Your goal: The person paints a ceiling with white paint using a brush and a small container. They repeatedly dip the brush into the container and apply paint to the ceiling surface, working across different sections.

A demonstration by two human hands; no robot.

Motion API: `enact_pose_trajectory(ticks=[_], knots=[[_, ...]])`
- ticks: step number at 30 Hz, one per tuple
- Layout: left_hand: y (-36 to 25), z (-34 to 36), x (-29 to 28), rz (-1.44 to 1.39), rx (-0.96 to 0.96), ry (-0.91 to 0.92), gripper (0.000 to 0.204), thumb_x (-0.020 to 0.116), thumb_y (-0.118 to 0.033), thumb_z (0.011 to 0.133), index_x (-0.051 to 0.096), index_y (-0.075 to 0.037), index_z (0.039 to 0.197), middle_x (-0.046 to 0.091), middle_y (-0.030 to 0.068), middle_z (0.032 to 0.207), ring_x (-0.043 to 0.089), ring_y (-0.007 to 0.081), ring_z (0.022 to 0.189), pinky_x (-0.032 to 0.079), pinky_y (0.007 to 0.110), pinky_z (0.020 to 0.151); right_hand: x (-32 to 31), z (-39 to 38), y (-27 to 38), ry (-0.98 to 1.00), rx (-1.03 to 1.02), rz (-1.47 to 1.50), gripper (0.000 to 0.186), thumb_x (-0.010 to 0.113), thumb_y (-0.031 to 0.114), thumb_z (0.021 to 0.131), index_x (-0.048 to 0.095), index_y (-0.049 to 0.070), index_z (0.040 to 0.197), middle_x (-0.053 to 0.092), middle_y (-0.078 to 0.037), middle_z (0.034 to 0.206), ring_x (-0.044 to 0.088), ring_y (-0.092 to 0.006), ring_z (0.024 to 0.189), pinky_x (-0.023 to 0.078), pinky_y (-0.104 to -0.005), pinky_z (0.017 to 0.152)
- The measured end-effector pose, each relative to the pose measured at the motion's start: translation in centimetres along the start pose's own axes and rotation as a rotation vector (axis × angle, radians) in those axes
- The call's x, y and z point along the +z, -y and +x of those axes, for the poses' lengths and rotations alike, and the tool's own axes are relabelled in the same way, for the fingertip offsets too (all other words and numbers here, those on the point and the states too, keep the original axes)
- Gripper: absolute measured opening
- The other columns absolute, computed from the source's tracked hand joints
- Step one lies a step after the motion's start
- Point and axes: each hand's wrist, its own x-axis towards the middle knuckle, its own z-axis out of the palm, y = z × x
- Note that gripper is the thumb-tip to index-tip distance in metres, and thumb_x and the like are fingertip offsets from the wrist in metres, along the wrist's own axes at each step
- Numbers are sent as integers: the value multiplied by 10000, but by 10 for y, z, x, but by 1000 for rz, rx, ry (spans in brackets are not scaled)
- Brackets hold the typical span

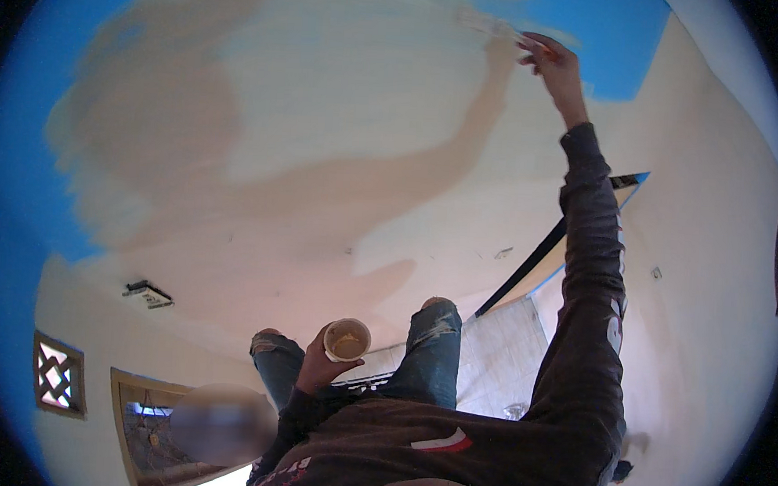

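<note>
My right hand (552, 65) is raised high at the upper right, its fingers closed round the handle of a paintbrush (487, 23). The bristles lie against the wall, blurred by motion, where pale beige paint (345, 73) borders a strip of blue wall (624, 44). Low in front of my body, my left hand (318, 365) grips a small white cup (366, 340) from its left side. Light brown paint (346, 342) shows inside it. My arm's shadow (393, 168) falls across the painted wall.
More blue wall (10, 170) runs down the left. An electrical box (149, 295) is set in the wall, near a lattice vent (58, 373) and a framed window (128, 432) partly behind a blurred patch. A dark-edged opening (547, 251) lies by my right arm.
</note>
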Motion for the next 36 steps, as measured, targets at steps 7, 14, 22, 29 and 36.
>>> enact_pose_trajectory(ticks=[7, 14, 22, 29, 36], knots=[[-5, -5, -6, -46, -31, -23, 829, 941, -244, 652, 523, -20, 1331, 641, 135, 1262, 610, 245, 1197, 492, 382, 1020, -124, -4, -89, -371, 134, -166, 341, 647, 244, 976, 671, 24, 1236, 737, -80, 1043, 691, -115, 811, 523, -232, 688], [11, -6, -5, -25, 13, -62, 857, 938, -283, 660, 512, -34, 1360, 629, 124, 1291, 605, 249, 1204, 485, 383, 1032, -90, -71, -64, -478, 85, -83, 357, 596, 234, 1002, 639, 0, 1268, 719, -63, 1086, 652, -100, 839, 475, -230, 682], [17, -3, 0, -32, 10, -52, 866, 941, -304, 651, 517, -47, 1362, 622, 131, 1294, 594, 261, 1220, 482, 382, 1038, 73, -278, 15, -62, 523, 182, 234, 612, 202, 975, 695, 36, 1116, 654, -2, 805, 488, -52, 655, 380, -217, 582], [29, 4, -14, 67, 5, -245, 859, 940, -317, 651, 522, -39, 1348, 627, 142, 1275, 619, 285, 1185, 505, 394, 1007, 159, -345, 50, 279, 766, 624, 137, 646, 59, 943, 678, -18, 1052, 741, -144, 898, 617, -85, 600, 389, -181, 478], [21, 20, -21, 66, 38, -247, 862, 941, -312, 645, 520, -33, 1344, 629, 146, 1274, 619, 284, 1184, 505, 393, 1004, 175, -337, 88, 471, 751, 559, 145, 626, 72, 951, 693, -34, 1024, 735, -137, 846, 650, -136, 615, 462, -214, 493]])
